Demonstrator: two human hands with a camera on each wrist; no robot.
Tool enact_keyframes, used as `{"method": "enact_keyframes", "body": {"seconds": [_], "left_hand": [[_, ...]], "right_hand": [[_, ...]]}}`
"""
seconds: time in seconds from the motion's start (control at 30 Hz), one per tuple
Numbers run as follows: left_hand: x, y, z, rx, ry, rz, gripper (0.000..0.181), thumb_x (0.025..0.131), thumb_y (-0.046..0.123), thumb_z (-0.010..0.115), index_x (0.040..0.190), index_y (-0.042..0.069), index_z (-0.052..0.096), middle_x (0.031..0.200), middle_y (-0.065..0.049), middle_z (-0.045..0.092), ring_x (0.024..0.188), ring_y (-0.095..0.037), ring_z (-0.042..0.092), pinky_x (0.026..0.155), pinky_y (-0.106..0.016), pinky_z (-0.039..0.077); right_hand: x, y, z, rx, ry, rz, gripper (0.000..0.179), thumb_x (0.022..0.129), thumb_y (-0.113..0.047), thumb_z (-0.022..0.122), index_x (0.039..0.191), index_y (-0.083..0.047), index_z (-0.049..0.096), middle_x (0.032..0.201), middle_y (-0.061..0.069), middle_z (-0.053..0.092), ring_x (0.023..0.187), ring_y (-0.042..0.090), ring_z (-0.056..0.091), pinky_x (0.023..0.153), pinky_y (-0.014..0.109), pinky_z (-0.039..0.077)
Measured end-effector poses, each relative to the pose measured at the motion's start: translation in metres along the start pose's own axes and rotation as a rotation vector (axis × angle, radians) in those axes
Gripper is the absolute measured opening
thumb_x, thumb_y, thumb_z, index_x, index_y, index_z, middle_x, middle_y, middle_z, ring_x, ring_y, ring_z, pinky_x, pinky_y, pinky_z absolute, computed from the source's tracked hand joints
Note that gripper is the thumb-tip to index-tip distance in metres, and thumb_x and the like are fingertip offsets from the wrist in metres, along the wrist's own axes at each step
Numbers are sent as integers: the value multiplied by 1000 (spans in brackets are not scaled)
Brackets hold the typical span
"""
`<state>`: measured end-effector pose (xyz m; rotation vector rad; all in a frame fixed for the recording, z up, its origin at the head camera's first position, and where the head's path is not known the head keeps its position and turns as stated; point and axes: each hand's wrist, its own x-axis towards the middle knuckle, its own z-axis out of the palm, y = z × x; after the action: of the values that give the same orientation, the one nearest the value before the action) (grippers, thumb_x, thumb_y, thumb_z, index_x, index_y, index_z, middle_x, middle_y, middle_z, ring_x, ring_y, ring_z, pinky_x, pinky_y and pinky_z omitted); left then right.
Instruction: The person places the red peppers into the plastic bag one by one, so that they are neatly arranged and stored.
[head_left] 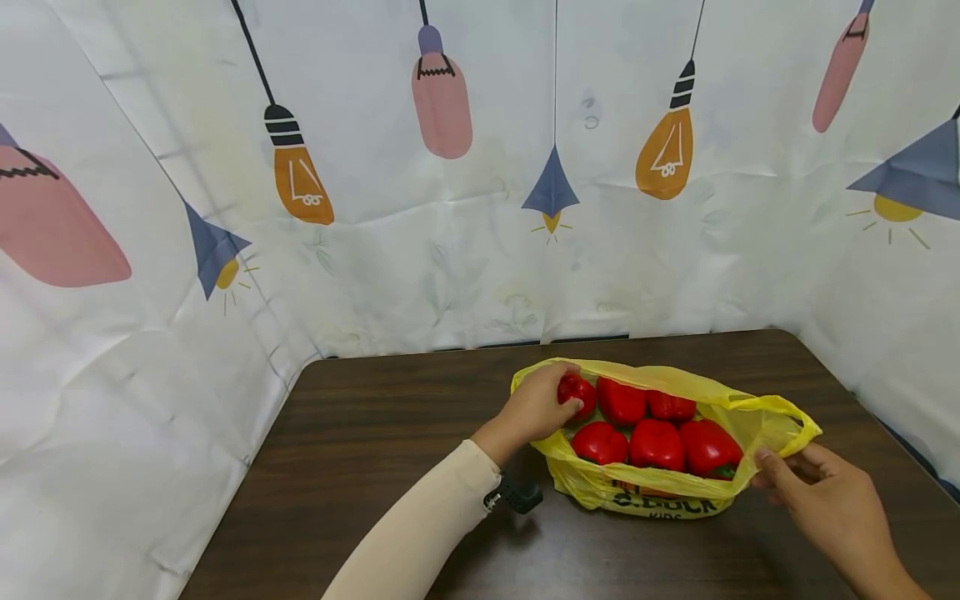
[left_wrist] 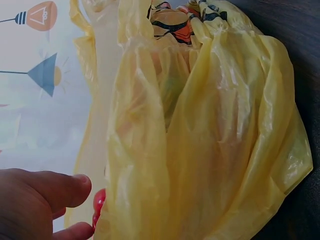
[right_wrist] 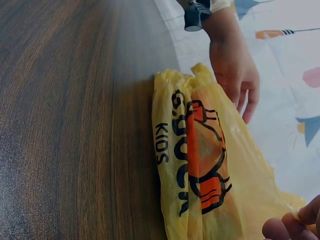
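Observation:
A yellow plastic bag [head_left: 622,492] with black lettering lies mouth up on the table, and several red bell peppers [head_left: 657,444] sit inside it. At the bag's left end, my left hand [head_left: 534,406] reaches over the rim and holds one red bell pepper [head_left: 574,393] between thumb and fingers. In the left wrist view, the bag's side hides most of that pepper. My right hand [head_left: 836,496] pinches the bag's right edge between thumb and fingers. The right wrist view shows those fingertips [right_wrist: 292,227] on the plastic.
The dark wooden table [head_left: 375,433] extends left of the bag and in front of it. A white curtain [head_left: 465,275] printed with hanging lamps stands behind the table and along both sides. A black band [head_left: 517,493] is on the left wrist.

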<state>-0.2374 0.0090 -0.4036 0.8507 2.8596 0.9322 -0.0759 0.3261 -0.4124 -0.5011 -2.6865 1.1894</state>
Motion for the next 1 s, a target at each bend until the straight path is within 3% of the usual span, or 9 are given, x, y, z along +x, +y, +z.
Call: {"method": "enact_keyframes", "body": {"seconds": [0.33, 0.6, 0.8, 1.0], "left_hand": [[2, 1, 3, -36, 9, 67, 50, 91, 10, 78, 138, 7, 60, 122, -5, 69, 108, -18, 64, 94, -26, 53], [5, 0, 10, 124, 0, 73, 53, 91, 14, 79, 140, 11, 60, 136, -5, 60, 125, -20, 55, 106, -28, 46], [6, 3, 8, 150, -15, 40, 55, 91, 17, 80, 141, 9, 60, 136, -5, 62, 125, -23, 57, 106, -31, 47], [5, 1, 8, 148, -21, 75, 54, 90, 14, 80, 140, 9, 61, 135, -3, 64, 124, -21, 58, 107, -31, 46]], "right_hand": [[-1, 1, 1, -1, -3, 5, 59, 100, -59, 56, 108, -4, 73, 85, 3, 77, 68, 16, 70, 53, 31, 52], [-1, 1, 1, 9, -7, 11, 59, 100, -59, 57, 110, -3, 72, 86, 4, 77, 69, 17, 71, 53, 31, 53], [-1, 2, 2, 10, 0, 3, 59, 100, -58, 57, 111, -2, 72, 86, 4, 77, 68, 17, 71, 53, 31, 53], [-1, 3, 2, 13, 10, -4, 58, 100, -58, 57, 109, -3, 72, 84, 4, 77, 67, 15, 71, 52, 31, 53]]}}
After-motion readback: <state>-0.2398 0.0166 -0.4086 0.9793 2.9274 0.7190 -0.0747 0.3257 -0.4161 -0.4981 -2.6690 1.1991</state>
